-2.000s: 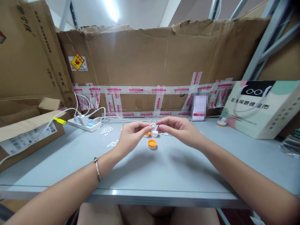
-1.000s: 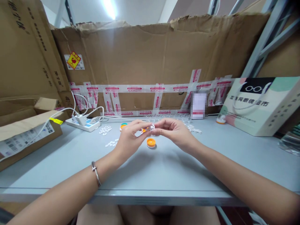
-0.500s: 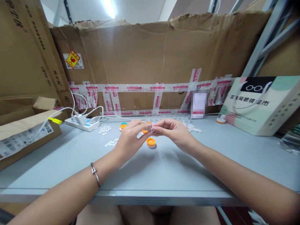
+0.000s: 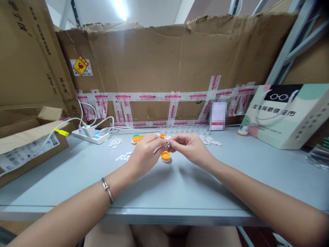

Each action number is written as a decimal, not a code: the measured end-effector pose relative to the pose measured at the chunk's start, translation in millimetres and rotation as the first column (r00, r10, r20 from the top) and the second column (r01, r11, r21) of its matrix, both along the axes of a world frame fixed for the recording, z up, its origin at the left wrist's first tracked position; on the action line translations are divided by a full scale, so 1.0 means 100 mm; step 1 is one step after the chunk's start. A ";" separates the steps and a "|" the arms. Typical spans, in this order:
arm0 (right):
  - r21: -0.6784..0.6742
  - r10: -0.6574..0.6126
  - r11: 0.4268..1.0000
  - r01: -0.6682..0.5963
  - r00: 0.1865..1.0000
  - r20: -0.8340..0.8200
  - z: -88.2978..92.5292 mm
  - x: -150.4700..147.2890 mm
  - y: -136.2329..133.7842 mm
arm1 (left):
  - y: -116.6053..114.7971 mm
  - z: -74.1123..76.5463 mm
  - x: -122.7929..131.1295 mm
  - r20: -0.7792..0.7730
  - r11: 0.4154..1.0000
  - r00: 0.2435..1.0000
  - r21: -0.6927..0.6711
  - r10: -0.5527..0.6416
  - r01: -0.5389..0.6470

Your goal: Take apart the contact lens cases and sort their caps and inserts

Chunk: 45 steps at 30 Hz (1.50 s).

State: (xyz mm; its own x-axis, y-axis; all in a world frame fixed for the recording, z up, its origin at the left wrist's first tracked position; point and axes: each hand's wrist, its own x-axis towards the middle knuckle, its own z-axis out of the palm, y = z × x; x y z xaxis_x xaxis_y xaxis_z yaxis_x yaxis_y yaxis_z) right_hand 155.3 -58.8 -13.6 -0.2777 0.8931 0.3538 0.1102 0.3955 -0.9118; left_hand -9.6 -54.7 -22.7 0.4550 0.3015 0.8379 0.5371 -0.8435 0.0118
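Observation:
My left hand (image 4: 145, 149) is closed around a small clear plastic piece with a white round end (image 4: 167, 144). My right hand (image 4: 190, 145) meets it from the right, with thumb and forefinger pinched at that end. Whether the right fingers hold a separate small part is hidden. Just below my fingertips an orange round cap with a white base (image 4: 166, 156) stands on the table. Behind the left hand sit more orange round parts (image 4: 135, 139), partly covered by it.
Small white discs (image 4: 123, 156) lie left of my hands, with another cluster (image 4: 115, 142) behind. More small pieces (image 4: 210, 141) lie at the right. Clear plastic parts (image 4: 191, 129) line the back. A power strip (image 4: 91, 136), an open carton (image 4: 33, 147) and a paper bag (image 4: 285, 116) flank the table (image 4: 164, 195).
The piece between my fingers has turned, and its white round end now shows. My left hand has shifted slightly right and down; the right fingertips moved slightly with it.

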 end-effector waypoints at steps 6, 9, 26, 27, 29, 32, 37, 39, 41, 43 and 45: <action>-0.038 -0.053 0.998 0.052 0.998 -0.034 -0.03 -0.01 0.03 | -0.01 0.00 0.01 -0.021 1.000 1.000 0.030 0.008 -0.007; -0.137 0.009 0.990 -0.024 0.994 -0.109 -0.03 0.01 0.07 | 0.00 0.01 0.00 -0.009 0.999 1.000 0.043 0.014 -0.013; -0.039 -0.041 0.998 0.041 0.999 -0.004 -0.05 -0.03 0.04 | 0.02 -0.03 0.00 -0.062 0.998 0.997 0.048 0.034 -0.031; -0.035 -0.044 0.998 0.043 0.999 -0.015 -0.06 -0.03 0.04 | 0.02 -0.04 0.00 -0.063 0.998 0.997 0.058 0.037 -0.033; -0.031 -0.040 0.999 0.039 0.998 -0.043 -0.07 -0.04 0.05 | 0.02 -0.04 0.00 -0.067 0.996 0.997 0.082 0.047 -0.041; -0.027 -0.028 0.999 0.026 0.997 -0.073 -0.10 -0.04 0.07 | 0.03 -0.06 0.00 -0.080 0.992 0.995 0.114 0.066 -0.056; -0.070 -0.017 0.998 0.009 0.992 -0.122 -0.15 -0.05 0.10 | 0.05 -0.07 0.00 -0.102 0.988 0.992 0.143 0.080 -0.065; -0.104 -0.016 0.995 0.001 0.989 -0.148 -0.17 -0.06 0.12 | 0.05 -0.08 0.00 -0.108 0.988 0.991 0.140 0.081 -0.065; -0.148 -0.015 0.989 -0.010 0.986 -0.167 -0.18 -0.06 0.14 | 0.06 -0.08 -0.01 -0.109 0.989 0.991 0.136 0.078 -0.063; -0.211 -0.003 0.977 -0.035 0.985 -0.174 -0.17 -0.05 0.17 | 0.06 -0.08 -0.01 -0.106 0.990 0.992 0.131 0.067 -0.053; -0.290 0.013 0.955 -0.064 0.985 -0.173 -0.15 -0.04 0.18 | 0.06 -0.08 -0.02 -0.089 0.994 0.995 0.104 0.038 -0.028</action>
State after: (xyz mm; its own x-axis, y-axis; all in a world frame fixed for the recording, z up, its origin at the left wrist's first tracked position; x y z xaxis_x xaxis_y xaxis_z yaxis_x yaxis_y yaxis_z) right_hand 151.6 -40.5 -28.6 -0.2733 0.9542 0.1220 -0.0639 0.1086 -0.9920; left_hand -11.4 -48.4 -30.6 0.5216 0.2318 0.8211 0.5594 -0.8196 -0.1240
